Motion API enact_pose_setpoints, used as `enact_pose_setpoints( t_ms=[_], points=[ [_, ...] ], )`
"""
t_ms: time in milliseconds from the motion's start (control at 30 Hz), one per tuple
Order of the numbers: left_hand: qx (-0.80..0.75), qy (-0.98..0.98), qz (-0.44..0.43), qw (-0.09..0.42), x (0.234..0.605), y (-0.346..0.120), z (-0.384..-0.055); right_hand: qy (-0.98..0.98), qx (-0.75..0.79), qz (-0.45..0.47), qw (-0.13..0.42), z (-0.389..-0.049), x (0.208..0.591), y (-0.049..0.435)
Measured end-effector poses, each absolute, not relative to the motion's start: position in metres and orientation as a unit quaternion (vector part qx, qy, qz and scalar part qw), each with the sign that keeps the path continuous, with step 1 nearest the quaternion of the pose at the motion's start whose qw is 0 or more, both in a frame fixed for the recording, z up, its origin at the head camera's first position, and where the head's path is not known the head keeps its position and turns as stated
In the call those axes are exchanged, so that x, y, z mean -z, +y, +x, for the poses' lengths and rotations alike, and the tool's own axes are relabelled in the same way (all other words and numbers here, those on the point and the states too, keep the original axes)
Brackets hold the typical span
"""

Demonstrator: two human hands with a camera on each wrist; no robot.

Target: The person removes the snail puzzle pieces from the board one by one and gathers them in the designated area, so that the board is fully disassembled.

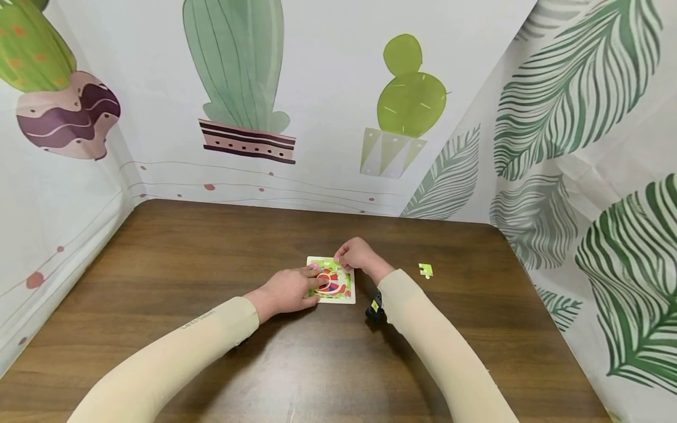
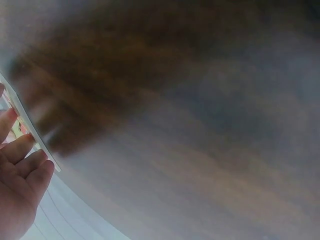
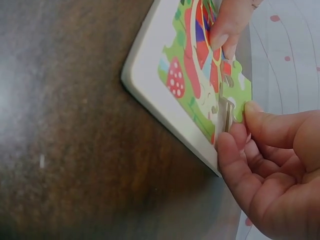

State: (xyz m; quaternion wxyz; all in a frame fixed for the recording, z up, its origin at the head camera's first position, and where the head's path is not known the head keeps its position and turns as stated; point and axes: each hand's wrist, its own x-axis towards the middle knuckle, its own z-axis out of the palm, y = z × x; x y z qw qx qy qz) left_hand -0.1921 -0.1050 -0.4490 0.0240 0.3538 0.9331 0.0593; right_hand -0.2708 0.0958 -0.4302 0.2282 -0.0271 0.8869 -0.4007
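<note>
A small jigsaw board (image 1: pixel 346 301) with a white rim and a colourful picture lies on the table. My left hand (image 1: pixel 285 289) rests on its left part, fingers spread over the picture; in the left wrist view that hand (image 2: pixel 22 185) shows at the board's edge. At the upper right of the board, my right hand (image 1: pixel 358 255) pinches a green puzzle piece (image 3: pixel 241 90) between thumb and fingers. The right wrist view shows this piece tilted over a gap in the picture, near a red spotted mushroom. Left fingertips (image 3: pixel 220 37) press the picture close by.
Another green puzzle piece (image 1: pixel 426 271) lies by itself on the brown wooden table (image 1: pixel 211 252), right of the board. A black wrist camera (image 1: pixel 375 310) hangs under the right wrist. White cloth (image 1: pixel 328 117) printed with cacti and leaves stands behind and beside the table.
</note>
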Motion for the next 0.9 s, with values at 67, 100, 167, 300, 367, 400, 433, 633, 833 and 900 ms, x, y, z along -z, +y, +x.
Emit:
enact_pose_setpoints(
  t_ms=[67,100,167,300,367,400,433,633,833,900],
  points=[
    [-0.058,0.933,0.354,0.023,0.449,-0.105,-0.192,0.887,0.402,-0.027,0.228,-0.271,0.431,0.097],
    [-0.057,0.934,0.353,0.022,0.448,-0.105,-0.192,0.886,0.404,-0.028,0.226,-0.271,0.431,0.097],
    [-0.057,0.934,0.353,0.019,0.448,-0.104,-0.192,0.885,0.408,-0.027,0.224,-0.270,0.431,0.098],
    [-0.054,0.934,0.354,0.019,0.448,-0.103,-0.192,0.883,0.415,-0.023,0.218,-0.269,0.431,0.100],
    [-0.053,0.934,0.352,0.023,0.447,-0.103,-0.193,0.883,0.416,-0.023,0.216,-0.268,0.430,0.100],
    [-0.053,0.935,0.350,0.027,0.447,-0.103,-0.193,0.884,0.415,-0.026,0.215,-0.268,0.430,0.100],
    [-0.054,0.935,0.349,0.030,0.446,-0.103,-0.193,0.884,0.415,-0.028,0.214,-0.268,0.429,0.101],
    [-0.056,0.935,0.349,0.031,0.446,-0.103,-0.193,0.885,0.414,-0.035,0.210,-0.268,0.425,0.104],
    [-0.064,0.935,0.348,0.027,0.448,-0.103,-0.192,0.885,0.416,-0.030,0.209,-0.268,0.424,0.110],
    [-0.066,0.935,0.347,0.030,0.448,-0.104,-0.191,0.886,0.414,-0.028,0.208,-0.268,0.425,0.114]
  ],
)
